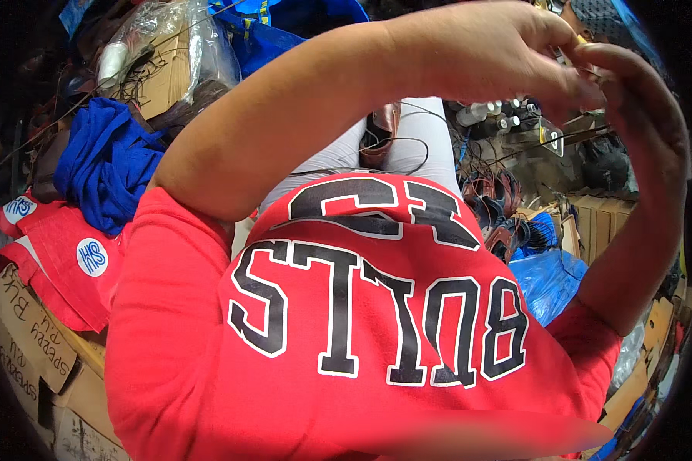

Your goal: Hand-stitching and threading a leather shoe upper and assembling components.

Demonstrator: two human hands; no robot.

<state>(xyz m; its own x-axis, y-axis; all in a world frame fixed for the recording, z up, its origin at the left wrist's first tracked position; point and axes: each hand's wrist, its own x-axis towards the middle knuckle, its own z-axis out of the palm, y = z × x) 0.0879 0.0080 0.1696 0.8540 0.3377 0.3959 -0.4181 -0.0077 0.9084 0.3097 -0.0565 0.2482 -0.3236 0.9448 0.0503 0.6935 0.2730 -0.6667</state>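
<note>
At the upper right, my raised hands come together with their fingertips meeting. My left hand (pixel 542 58) reaches across from the left, its fingers and thumb bent in a pinch. Facing it, my right hand (pixel 646 96) is dark and partly blurred, its fingers curled toward the same spot. A tiny yellow bit (pixel 581 40) shows between the fingertips; what it belongs to is hidden. Below, between my knees, rests a brown leather piece (pixel 380 134), with a thin black cord (pixel 419 157) looping over my pale trousers.
Blue cloth (pixel 108 161) and red bags (pixel 61 257) lie at the left above cardboard boxes (pixel 34 338). Small bottles (pixel 484 114) stand beyond my knees. Brown shoes (pixel 496 196), blue plastic (pixel 546 280) and cartons (pixel 596 219) crowd the right side.
</note>
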